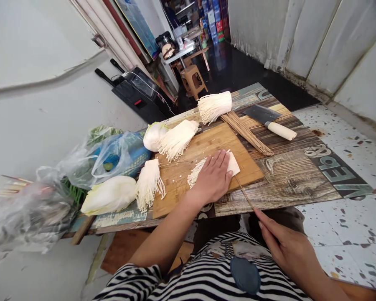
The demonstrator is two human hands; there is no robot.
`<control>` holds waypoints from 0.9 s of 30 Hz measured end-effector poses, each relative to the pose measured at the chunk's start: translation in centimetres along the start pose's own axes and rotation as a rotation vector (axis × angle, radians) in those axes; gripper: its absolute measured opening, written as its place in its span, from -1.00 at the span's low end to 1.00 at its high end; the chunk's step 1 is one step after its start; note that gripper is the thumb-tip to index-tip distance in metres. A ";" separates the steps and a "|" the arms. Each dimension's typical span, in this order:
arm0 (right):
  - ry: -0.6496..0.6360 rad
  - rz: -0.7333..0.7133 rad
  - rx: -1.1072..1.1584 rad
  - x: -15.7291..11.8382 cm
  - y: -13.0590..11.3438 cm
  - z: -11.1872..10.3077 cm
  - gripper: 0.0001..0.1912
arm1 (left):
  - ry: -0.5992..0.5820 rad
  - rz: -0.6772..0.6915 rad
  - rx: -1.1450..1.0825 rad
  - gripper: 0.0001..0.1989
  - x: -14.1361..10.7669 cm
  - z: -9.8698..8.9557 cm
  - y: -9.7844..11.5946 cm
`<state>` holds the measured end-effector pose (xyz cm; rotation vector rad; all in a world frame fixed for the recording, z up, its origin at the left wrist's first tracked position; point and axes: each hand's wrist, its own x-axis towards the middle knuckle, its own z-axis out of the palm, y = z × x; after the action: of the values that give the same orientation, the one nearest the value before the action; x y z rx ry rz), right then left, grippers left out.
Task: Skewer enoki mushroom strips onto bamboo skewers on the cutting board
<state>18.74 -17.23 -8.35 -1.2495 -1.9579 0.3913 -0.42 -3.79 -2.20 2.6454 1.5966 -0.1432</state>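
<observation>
My left hand (215, 173) lies flat with fingers stretched out, pressing on a bunch of enoki mushrooms (234, 164) on the wooden cutting board (203, 146). In a pinch, my right hand (285, 240) grips a thin bamboo skewer (245, 193) near the board's close edge. The skewer's far end meets the cut base of the bunch; whether it has gone inside is hidden. Behind the board, another enoki bunch (216, 106) rests over a bundle of bamboo skewers (247, 133). Two more enoki bunches lie at the board's left side.
A cleaver (271, 120) lies on the far right of the wood-patterned table (288, 175). Chinese cabbage (111, 195) and a round pale vegetable (154, 136) sit to the left, beside plastic bags (103, 159) of greens. Farther off stands a brown stool (193, 80).
</observation>
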 end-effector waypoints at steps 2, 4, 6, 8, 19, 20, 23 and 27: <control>0.006 -0.004 -0.004 0.2 -0.1 0.0 -0.53 | 0.000 0.004 0.011 -0.43 0.1 0.0 -0.1; 0.006 -0.008 -0.006 0.2 -0.2 0.1 -0.51 | 0.021 0.001 0.038 -0.43 -0.2 -0.6 -0.1; 0.002 -0.002 -0.008 -0.1 -0.1 0.1 -0.50 | 0.092 -0.009 0.078 -0.43 -0.8 -1.5 0.0; -0.011 0.015 -0.009 -0.4 0.0 0.0 -0.48 | 0.159 0.002 0.109 -0.42 -1.9 -2.4 0.3; -0.042 -0.022 -0.008 0.0 -0.4 -0.7 -0.50 | 0.063 0.074 0.092 -0.30 -4.0 0.1 1.6; -0.047 -0.011 0.005 0.0 -0.5 -0.6 -0.49 | 0.067 0.079 0.086 -0.29 -3.9 0.1 1.5; -0.058 0.017 0.037 -0.2 -0.6 -0.2 -0.46 | 0.074 0.093 0.066 -0.30 -3.9 0.1 1.3; -0.045 0.027 0.033 -0.1 -0.8 0.1 -0.48 | 0.078 0.092 0.038 -0.30 -3.9 0.0 1.2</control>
<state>18.16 -17.70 -8.02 -1.2567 -1.9658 0.4670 -1.14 -7.78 -1.84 2.7801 1.5049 -0.0678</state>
